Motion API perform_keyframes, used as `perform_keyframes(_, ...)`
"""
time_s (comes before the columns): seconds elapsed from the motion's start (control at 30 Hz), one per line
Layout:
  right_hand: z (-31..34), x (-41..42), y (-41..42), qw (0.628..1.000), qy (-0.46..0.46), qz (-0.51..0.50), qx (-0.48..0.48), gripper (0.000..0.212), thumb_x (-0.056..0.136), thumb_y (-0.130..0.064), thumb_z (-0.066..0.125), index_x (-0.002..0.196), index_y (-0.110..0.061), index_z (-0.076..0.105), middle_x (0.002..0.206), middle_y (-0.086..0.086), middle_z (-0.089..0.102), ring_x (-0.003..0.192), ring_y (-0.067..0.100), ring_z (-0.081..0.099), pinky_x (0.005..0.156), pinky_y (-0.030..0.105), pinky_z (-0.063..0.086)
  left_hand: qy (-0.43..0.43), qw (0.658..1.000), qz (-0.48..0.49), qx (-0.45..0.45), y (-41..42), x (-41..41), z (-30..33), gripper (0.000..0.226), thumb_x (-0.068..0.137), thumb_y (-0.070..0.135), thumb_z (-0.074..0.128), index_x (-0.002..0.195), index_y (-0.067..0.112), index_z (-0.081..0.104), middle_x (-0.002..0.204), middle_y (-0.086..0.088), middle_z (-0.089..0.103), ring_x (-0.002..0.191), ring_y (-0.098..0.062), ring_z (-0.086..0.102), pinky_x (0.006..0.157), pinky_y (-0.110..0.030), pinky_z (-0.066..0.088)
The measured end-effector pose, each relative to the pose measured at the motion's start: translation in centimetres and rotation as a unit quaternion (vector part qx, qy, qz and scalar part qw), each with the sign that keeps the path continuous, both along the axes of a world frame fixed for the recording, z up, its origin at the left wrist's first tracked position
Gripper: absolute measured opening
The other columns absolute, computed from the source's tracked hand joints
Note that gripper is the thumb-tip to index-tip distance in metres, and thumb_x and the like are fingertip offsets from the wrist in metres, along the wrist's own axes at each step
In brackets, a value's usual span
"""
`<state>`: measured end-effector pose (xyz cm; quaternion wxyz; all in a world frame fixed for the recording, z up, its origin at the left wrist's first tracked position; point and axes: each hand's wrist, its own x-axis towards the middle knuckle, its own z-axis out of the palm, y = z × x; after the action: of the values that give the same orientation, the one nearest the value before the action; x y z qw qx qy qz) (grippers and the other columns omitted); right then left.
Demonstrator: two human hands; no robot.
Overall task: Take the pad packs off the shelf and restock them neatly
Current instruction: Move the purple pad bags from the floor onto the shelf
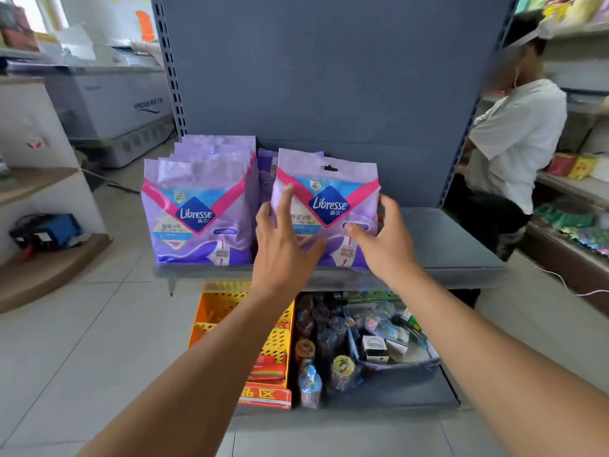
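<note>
Pad packs (197,209) stand upright in a row at the shelf's (454,245) left end. I see the left hand (283,239), fingers spread, pressed flat on the front pack (333,199) mid-shelf; right hand (382,239) cups its right edge. Below: yellow basket (276,341), then bottles (309,380), then bin (395,364) of small boxes.

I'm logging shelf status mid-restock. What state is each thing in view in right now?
front Libresse pack: upright on the shelf, held on both sides.
left hand: fingers spread over the pack's left face and edge.
right hand: thumb on the front, fingers round the right edge.
left row of Libresse packs: upright, lined front to back.
grey shelf: right part bare.
yellow basket: below, on the bottom shelf.
</note>
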<state>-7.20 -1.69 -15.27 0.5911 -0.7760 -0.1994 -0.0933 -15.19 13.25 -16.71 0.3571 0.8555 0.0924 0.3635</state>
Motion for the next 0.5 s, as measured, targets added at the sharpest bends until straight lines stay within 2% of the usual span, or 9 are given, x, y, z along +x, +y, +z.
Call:
perform_keyframes(0.07, -0.3, 1.2, 0.5, 1.0, -0.001, -0.006, 0.001, 0.056, 0.087, -0.025, 0.071, 0.135, -0.028, 0.043, 0.109, -0.019, 0.061, 0.085, -0.017, 0.055, 0.061, -0.001, 0.041, 0.023, 0.997, 0.029, 0.069, 0.1, 1.2, -0.7, 0.085, 0.086, 0.04, 0.069, 0.15, 0.041, 0.012, 0.156, -0.011, 0.008, 0.144, -0.033, 0.017, 0.094, -0.046, 0.048)
perform_keyframes(0.2, -1.0, 4.0, 1.8, 1.0, -0.006, -0.018, 0.006, 0.05, 0.089, -0.024, 0.069, 0.133, -0.026, 0.044, 0.106, -0.017, 0.061, 0.086, -0.012, 0.058, 0.058, 0.0, 0.042, 0.051, 0.988, 0.06, 0.133, 0.7, 4.2, -1.8, 0.081, 0.088, 0.042, 0.064, 0.149, 0.044, 0.01, 0.16, -0.004, -0.007, 0.148, -0.029, 0.002, 0.089, -0.046, 0.053)
perform_keyframes(0.33, -1.5, 6.9, 3.5, 1.0, 0.002, -0.016, -0.01, 0.047, 0.09, -0.026, 0.068, 0.131, -0.025, 0.044, 0.107, -0.013, 0.061, 0.085, -0.005, 0.06, 0.055, 0.004, 0.045, 0.075, 0.987, 0.073, 0.12, 1.7, 7.2, -2.0, 0.082, 0.089, 0.042, 0.063, 0.149, 0.045, 0.007, 0.16, -0.003, -0.006, 0.147, -0.031, 0.007, 0.089, -0.048, 0.054)
perform_keyframes(0.5, -1.6, 10.5, 6.2, 1.0, -0.004, -0.018, -0.02, 0.047, 0.09, -0.027, 0.068, 0.131, -0.026, 0.044, 0.108, -0.015, 0.061, 0.086, 0.001, 0.061, 0.068, 0.016, 0.051, 0.097, 0.985, 0.096, 0.108, 3.2, 10.4, -1.8, 0.08, 0.091, 0.035, 0.062, 0.149, 0.043, 0.008, 0.158, -0.008, -0.005, 0.145, -0.033, 0.01, 0.086, -0.052, 0.054)
